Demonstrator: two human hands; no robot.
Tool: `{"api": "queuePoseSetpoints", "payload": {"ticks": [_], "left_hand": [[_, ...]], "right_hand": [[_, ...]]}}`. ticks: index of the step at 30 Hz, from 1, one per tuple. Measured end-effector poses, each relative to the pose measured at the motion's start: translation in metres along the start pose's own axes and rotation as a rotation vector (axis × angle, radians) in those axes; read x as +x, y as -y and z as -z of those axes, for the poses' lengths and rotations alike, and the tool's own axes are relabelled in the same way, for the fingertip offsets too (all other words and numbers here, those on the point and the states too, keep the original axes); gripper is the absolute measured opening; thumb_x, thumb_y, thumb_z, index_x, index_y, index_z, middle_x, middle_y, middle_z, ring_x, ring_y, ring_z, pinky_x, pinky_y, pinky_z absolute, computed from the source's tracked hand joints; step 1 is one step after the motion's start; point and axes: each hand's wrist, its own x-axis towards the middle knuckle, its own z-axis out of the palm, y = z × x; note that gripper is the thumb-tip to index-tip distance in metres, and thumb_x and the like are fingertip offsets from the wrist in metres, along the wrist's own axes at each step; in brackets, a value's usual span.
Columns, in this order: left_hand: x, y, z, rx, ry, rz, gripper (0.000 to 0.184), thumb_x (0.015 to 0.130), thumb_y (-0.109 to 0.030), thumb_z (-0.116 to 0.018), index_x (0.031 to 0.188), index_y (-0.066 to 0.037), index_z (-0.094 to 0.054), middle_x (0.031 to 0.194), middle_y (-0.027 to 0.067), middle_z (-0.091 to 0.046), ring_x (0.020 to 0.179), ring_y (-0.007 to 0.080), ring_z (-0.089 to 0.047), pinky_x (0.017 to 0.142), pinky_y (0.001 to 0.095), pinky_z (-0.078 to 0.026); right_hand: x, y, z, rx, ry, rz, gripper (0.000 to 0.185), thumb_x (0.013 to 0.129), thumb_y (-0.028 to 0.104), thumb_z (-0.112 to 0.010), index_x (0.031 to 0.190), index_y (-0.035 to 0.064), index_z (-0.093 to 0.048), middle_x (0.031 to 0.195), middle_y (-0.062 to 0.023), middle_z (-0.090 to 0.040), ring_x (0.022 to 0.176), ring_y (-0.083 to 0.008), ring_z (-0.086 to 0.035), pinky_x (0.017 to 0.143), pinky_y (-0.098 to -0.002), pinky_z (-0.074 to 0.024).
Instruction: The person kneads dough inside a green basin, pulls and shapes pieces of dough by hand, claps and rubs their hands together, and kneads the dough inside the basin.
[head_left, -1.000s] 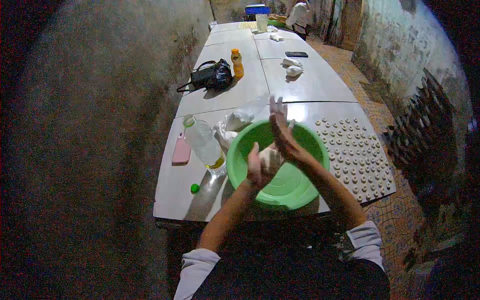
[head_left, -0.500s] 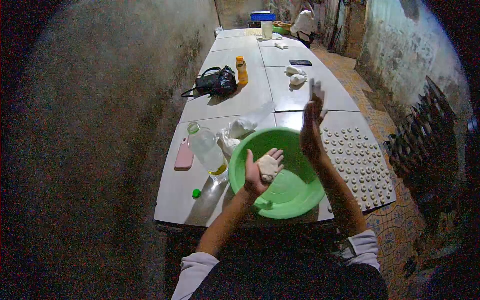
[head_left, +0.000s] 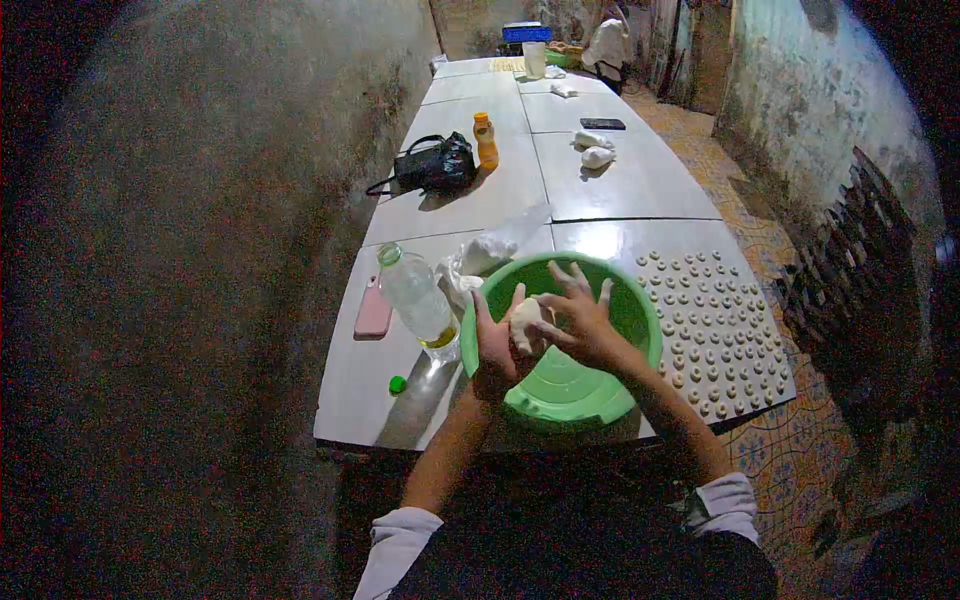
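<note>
A lump of pale dough [head_left: 525,322] is held above the green basin [head_left: 652,310]. My left hand [head_left: 495,345] cups it from the left, palm turned inward. From the right, my right hand [head_left: 585,322] pinches its edge between thumb and index finger, while the other fingers spread outward. Under both hands the basin shows a bare green bottom. Rows of small ring-shaped dough pieces [head_left: 715,330] lie on the table just right of the basin.
Left of the basin stand a clear bottle [head_left: 415,300], a pink phone [head_left: 374,312] and a green cap [head_left: 398,384]. White plastic bags [head_left: 485,252] lie behind the basin. Farther off are a black bag [head_left: 440,165], an orange bottle [head_left: 485,142], white bundles [head_left: 597,157] and a dark phone [head_left: 603,124].
My right hand has come down from its raised place on the right to the dough. The dough, flat on my open left palm before, is now bunched and tilted up between both hands.
</note>
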Motion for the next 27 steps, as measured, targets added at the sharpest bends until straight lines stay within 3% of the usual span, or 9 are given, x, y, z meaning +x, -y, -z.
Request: {"api": "queuePoseSetpoints", "payload": {"ticks": [1,3,4,6,9,15,17,21,27], "left_hand": [[0.000,-0.002,0.002,-0.043,0.113,0.021,0.086,0.073,-0.071,-0.028,0.134,-0.012,-0.014,0.117,0.0162,-0.043,0.100,0.0280,-0.047,0.087,0.0393,-0.040],[0.003,0.006,0.005,-0.085,-0.108,-0.026,0.085,0.074,-0.069,-0.031,0.133,-0.009,-0.017,0.107,0.0177,-0.050,0.094,0.0303,-0.051,0.083,0.0460,-0.040],[0.005,0.009,0.011,-0.066,-0.143,-0.063,0.087,0.073,-0.069,-0.032,0.134,-0.010,-0.011,0.117,0.0179,-0.041,0.104,0.0310,-0.045,0.089,0.0426,-0.037],[0.006,0.013,0.025,-0.209,-0.024,-0.044,0.089,0.073,-0.068,-0.034,0.135,-0.011,-0.005,0.131,0.0187,-0.027,0.115,0.0331,-0.034,0.095,0.0459,-0.029],[0.018,0.025,0.040,-0.193,-0.166,-0.019,0.087,0.074,-0.068,-0.032,0.134,-0.008,-0.011,0.130,0.0193,-0.027,0.118,0.0330,-0.031,0.097,0.0506,-0.022],[0.019,0.018,0.011,-0.321,0.063,-0.126,0.076,0.078,-0.061,-0.029,0.125,-0.001,-0.027,0.126,0.0173,-0.034,0.115,0.0305,-0.036,0.096,0.0474,-0.027],[0.018,0.017,0.019,-0.435,0.119,-0.023,0.074,0.080,-0.060,-0.026,0.125,-0.001,-0.029,0.127,0.0158,-0.034,0.117,0.0301,-0.034,0.097,0.0463,-0.027],[0.014,0.026,-0.008,-0.211,0.088,-0.052,0.071,0.083,-0.058,-0.022,0.125,-0.002,-0.030,0.130,0.0134,-0.032,0.119,0.0275,-0.032,0.099,0.0451,-0.025],[0.023,0.053,0.005,0.141,0.334,0.024,0.075,0.082,-0.058,-0.025,0.134,-0.008,-0.005,0.138,0.0149,-0.011,0.125,0.0309,-0.020,0.101,0.0451,-0.017]], "right_hand": [[-0.003,0.005,-0.012,0.176,-0.175,-0.024,0.032,0.074,0.033,-0.060,0.094,0.0096,-0.055,0.129,-0.0142,-0.035,0.123,-0.0314,-0.026,0.094,-0.0601,0.0051],[-0.008,0.008,-0.006,0.356,-0.183,-0.080,0.024,0.071,0.022,-0.065,0.085,0.0057,-0.052,0.104,-0.0121,-0.054,0.102,-0.0279,-0.049,0.093,-0.0540,-0.0207],[-0.008,0.005,-0.006,0.360,-0.175,-0.084,0.024,0.071,0.022,-0.065,0.085,0.0057,-0.052,0.104,-0.0121,-0.054,0.102,-0.0279,-0.049,0.093,-0.0540,-0.0207],[-0.003,0.000,-0.002,0.629,-0.163,0.102,0.026,0.069,0.018,-0.065,0.084,0.0058,-0.047,0.083,-0.0119,-0.054,0.078,-0.0271,-0.055,0.074,-0.0414,-0.0425],[0.002,0.012,0.011,0.388,-0.540,0.173,0.024,0.066,0.008,-0.063,0.083,0.0039,-0.047,0.080,-0.0156,-0.053,0.073,-0.0306,-0.056,0.060,-0.0311,-0.0458],[-0.020,0.007,0.006,0.015,-0.188,0.506,0.022,0.072,0.003,-0.053,0.094,0.0019,-0.050,0.095,-0.0161,-0.054,0.091,-0.0317,-0.052,0.080,-0.0388,-0.0405],[-0.015,0.026,0.051,0.294,-0.295,0.232,0.027,0.075,0.006,-0.053,0.101,0.0025,-0.049,0.105,-0.0168,-0.052,0.097,-0.0313,-0.051,0.085,-0.0382,-0.0386],[-0.002,0.025,0.070,0.222,-0.854,0.148,0.031,0.081,0.015,-0.048,0.108,0.0005,-0.045,0.110,-0.0171,-0.048,0.106,-0.0281,-0.044,0.092,-0.0349,-0.0303],[0.022,0.010,-0.032,0.087,-0.599,-0.121,0.036,0.081,0.019,-0.046,0.112,0.0018,-0.040,0.114,-0.0174,-0.042,0.109,-0.0292,-0.038,0.092,-0.0387,-0.0261]]}}
